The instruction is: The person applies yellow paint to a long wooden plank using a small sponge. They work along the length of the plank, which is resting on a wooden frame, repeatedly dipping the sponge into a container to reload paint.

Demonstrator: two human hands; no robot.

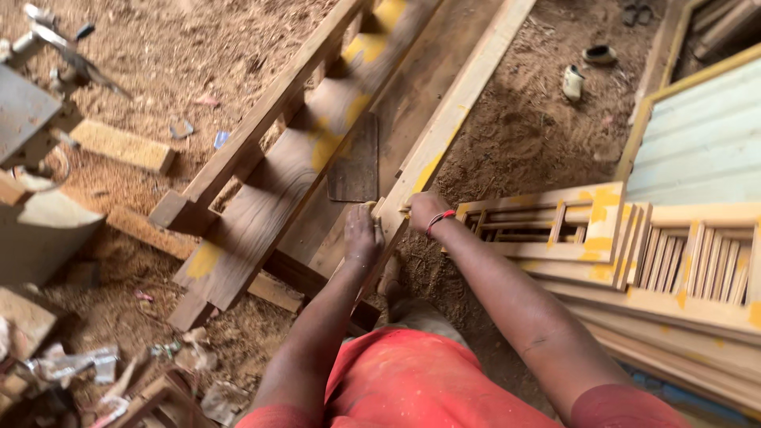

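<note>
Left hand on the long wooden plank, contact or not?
Touching. The head view shows the left hand lying on the near end of the long wooden plank, with no gap visible.

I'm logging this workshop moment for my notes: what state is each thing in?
Left hand: fingers curled, pressing on the plank's end.
Right hand: closed on the long wooden plank, which lies flat, patched with yellow filler.
Sandpaper sheet: lying flat, unheld.
Louvred frames: stacked, yellow-patched.
Floor: covered in sawdust.

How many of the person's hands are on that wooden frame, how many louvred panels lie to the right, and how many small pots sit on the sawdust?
Bare hands on the long wooden frame: 2, left, right
Pale louvred wooden panels: 2
Small round pots on sawdust: 2
Total: 6
</note>
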